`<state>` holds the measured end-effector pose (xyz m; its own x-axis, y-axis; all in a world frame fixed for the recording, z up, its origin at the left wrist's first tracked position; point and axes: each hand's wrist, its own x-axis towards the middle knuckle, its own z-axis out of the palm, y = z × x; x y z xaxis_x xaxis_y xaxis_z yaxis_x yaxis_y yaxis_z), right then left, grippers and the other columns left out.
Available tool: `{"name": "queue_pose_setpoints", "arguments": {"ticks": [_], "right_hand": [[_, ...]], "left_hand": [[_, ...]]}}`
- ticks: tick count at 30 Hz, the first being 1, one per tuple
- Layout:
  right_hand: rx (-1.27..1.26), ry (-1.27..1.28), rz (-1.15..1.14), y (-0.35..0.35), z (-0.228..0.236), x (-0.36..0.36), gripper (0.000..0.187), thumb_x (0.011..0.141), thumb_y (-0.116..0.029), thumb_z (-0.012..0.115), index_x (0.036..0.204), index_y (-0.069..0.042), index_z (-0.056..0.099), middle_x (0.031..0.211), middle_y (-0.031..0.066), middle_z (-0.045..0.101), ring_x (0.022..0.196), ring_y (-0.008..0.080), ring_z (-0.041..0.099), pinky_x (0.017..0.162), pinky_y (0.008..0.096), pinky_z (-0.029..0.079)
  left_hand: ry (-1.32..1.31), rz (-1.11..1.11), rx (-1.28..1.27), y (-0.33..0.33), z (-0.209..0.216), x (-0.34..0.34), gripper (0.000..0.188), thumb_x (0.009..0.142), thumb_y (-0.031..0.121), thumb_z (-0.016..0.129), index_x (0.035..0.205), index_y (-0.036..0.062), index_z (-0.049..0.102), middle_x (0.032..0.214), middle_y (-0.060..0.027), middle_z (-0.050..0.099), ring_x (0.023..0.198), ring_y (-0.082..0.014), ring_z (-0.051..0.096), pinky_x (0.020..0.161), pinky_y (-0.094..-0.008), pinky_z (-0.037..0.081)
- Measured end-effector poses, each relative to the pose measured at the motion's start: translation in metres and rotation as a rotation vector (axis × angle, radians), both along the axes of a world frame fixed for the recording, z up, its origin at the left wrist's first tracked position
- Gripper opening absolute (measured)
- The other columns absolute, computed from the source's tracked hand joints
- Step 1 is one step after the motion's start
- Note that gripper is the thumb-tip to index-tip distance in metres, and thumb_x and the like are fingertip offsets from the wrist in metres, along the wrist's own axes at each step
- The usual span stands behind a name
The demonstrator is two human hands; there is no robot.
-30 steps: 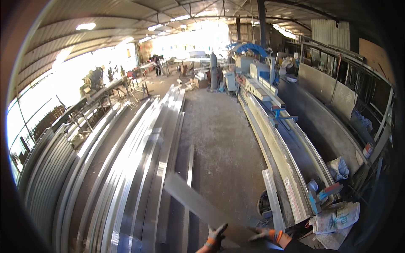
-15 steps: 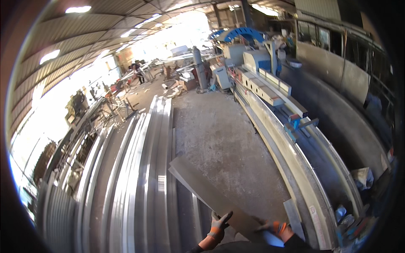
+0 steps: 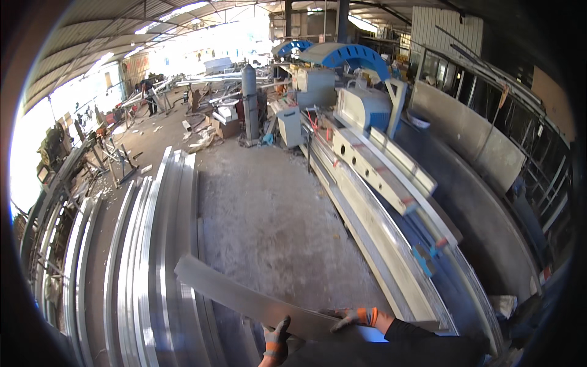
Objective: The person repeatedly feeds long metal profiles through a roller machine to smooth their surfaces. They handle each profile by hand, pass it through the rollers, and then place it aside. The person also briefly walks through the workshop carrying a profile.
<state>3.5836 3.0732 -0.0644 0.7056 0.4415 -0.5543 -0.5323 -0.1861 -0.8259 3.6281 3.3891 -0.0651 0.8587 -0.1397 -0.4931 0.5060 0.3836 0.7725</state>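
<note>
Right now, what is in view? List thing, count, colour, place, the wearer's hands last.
metal strip: one, grey, in both hands
long metal profiles: many, silver, floor at left
holed beam: one, cream, right of aisle
slotted arches: two, blue, back centre
gas cylinder: one, grey, beyond aisle
cardboard box: one, brown, left of cylinder
co-worker: one, dark clothing, far left
left hand: one, grey-orange glove, strip's near edge
right hand: one, grey-orange glove, toward strip's right end
</note>
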Motion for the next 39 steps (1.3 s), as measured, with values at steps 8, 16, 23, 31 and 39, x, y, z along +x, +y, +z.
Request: {"name": "queue_pose_setpoints", "arguments": {"ticks": [8,16,23,31,39], "right_hand": [[0.141,-0.171,-0.162,-0.062,0.009,0.425,0.106,0.096,-0.025,0.088,0.182,-0.005,0.028,0.184,0.0145,0.039,0.170,0.0236,0.034,0.138,0.0412,0.026],[0.222,-0.207,-0.029,-0.123,-0.038,0.960,0.107,0.095,-0.030,0.089,0.181,-0.005,0.031,0.180,0.0120,0.046,0.165,0.0236,0.041,0.135,0.0417,0.033],[-0.013,-0.054,0.328,-0.128,0.013,1.425,0.101,0.099,-0.043,0.089,0.177,-0.004,0.039,0.171,0.0134,0.056,0.156,0.0218,0.051,0.127,0.0385,0.042],[-0.001,-0.010,0.156,-0.094,0.015,1.907,0.096,0.099,-0.025,0.088,0.179,-0.006,0.038,0.177,0.0088,0.050,0.159,0.0199,0.046,0.131,0.0380,0.036],[0.108,-0.220,0.135,-0.083,0.020,2.324,0.101,0.100,-0.032,0.085,0.180,-0.003,0.032,0.178,0.0106,0.048,0.164,0.0221,0.040,0.134,0.0402,0.030]], "left_hand": [[-0.154,-0.312,0.027,-0.074,0.046,0.508,0.073,0.097,0.031,0.092,0.156,0.0170,0.051,0.142,-0.0061,0.071,0.125,-0.0226,0.070,0.090,-0.0408,0.058],[-0.080,-0.127,-0.027,-0.141,-0.001,1.010,0.085,0.095,0.012,0.092,0.163,0.0096,0.041,0.148,-0.0108,0.066,0.124,-0.0251,0.072,0.102,-0.0417,0.063],[-0.035,0.149,-0.027,-0.109,0.016,1.359,0.079,0.094,0.024,0.094,0.158,0.0125,0.050,0.141,-0.0090,0.071,0.125,-0.0275,0.072,0.096,-0.0438,0.061],[-0.110,0.115,-0.136,-0.087,-0.008,1.859,0.079,0.094,0.028,0.094,0.157,0.0065,0.051,0.145,-0.0070,0.071,0.130,-0.0254,0.070,0.098,-0.0438,0.056],[-0.078,0.022,-0.060,-0.082,0.029,2.323,0.095,0.091,0.023,0.097,0.164,0.0120,0.039,0.145,-0.0131,0.068,0.131,-0.0296,0.070,0.097,-0.0453,0.063]]}}
